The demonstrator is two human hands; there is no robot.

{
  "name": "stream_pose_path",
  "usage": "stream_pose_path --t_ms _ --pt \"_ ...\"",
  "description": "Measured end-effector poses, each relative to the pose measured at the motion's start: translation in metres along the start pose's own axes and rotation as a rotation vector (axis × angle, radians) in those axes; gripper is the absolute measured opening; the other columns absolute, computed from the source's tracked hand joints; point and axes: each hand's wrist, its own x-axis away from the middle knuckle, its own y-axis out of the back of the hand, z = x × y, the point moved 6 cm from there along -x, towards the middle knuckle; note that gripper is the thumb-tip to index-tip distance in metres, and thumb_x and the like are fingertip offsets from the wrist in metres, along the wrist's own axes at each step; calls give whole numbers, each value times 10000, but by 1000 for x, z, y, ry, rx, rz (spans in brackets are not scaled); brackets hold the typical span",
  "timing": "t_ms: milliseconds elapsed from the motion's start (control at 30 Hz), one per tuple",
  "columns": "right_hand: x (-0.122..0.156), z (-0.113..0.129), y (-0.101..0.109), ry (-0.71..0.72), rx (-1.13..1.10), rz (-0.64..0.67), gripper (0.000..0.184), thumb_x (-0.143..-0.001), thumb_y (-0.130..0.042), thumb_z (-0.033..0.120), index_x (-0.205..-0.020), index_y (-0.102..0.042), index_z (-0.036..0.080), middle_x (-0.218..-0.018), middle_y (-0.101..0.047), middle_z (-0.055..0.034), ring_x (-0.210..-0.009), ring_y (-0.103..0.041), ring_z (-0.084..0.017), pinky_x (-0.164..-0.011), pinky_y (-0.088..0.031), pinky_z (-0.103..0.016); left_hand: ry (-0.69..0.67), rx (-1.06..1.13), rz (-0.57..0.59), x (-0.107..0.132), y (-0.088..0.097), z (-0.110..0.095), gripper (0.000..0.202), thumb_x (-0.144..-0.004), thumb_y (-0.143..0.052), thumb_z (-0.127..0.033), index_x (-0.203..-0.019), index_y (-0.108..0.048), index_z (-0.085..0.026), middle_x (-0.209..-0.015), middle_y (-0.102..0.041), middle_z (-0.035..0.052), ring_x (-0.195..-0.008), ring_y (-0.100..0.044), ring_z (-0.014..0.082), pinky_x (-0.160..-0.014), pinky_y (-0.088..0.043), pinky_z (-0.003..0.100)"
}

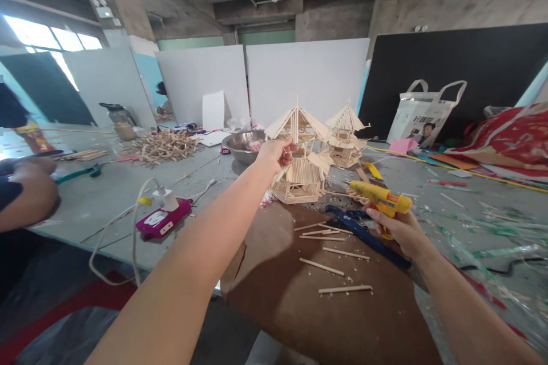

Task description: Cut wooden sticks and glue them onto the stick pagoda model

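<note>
My left hand (pixel 276 155) reaches forward to a pavilion model built of thin wooden sticks (pixel 303 182). Its fingers are bent together at the model's side, just under the upper pointed roof; what is between them is too small to make out. A yellow hot glue gun (pixel 381 198) is gripped in my right hand (pixel 400 228), its nozzle pointing left toward the model. Beneath it lie blue-handled pliers (pixel 368 236). Several loose wooden sticks (pixel 334 265) are scattered on a brown board (pixel 274 296) in front of me. A second stick pavilion (pixel 345 140) stands behind to the right.
A metal bowl (pixel 240 148) and a heap of short sticks (pixel 165 147) stand back left. Nearer is a purple power strip (pixel 165 219) with a white cord. Another person's arm (pixel 25 191) rests at left. A white bag (pixel 422 114) and plastic scraps (pixel 500 251) lie right.
</note>
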Motion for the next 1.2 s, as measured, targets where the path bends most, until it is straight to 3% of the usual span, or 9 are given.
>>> stream_pose_path --t_ms 533,700,800,1000,1200 --pt "-2 -4 0 8 -10 17 284 -572 -679 356 -757 -566 173 -626 -546 25 -386 -386 -43 -357 -335 -200 -7 -5 1 -5 2 -1 102 -688 -578 -190 -648 -519 -117 -536 -593 28 -284 -373 33 -304 -237 166" --pt "-1 -1 -1 19 -8 5 296 -556 -683 369 -745 -566 174 -581 -528 33 -375 -383 -43 -349 -324 -197 -154 -9 -85 13 15 5 190 -637 -629 -290 -673 -560 -117 -533 -578 11 -279 -372 27 -302 -239 170" --pt "-1 1 -3 19 -12 -5 319 -558 -675 397 -749 -554 173 -595 -532 27 -375 -377 -42 -349 -320 -199 -192 -7 -16 33 13 30 219 -613 -639 -317 -681 -575 -119 -603 -607 19 -295 -403 32 -303 -260 174" --pt "-1 -1 -6 32 58 43 345 -598 -617 486 -680 -518 166 -443 -427 55 -361 -359 -58 -351 -288 -206 101 -52 283 54 -16 107 214 -641 -616 -315 -697 -597 -110 -591 -612 27 -296 -399 27 -302 -239 161" --pt "2 2 -14 116 234 155 326 -640 -589 463 -749 -552 158 -446 -429 51 -367 -362 -64 -353 -291 -203 191 11 350 57 -25 126 186 -658 -612 -293 -678 -599 -108 -541 -590 12 -315 -378 17 -316 -243 153"
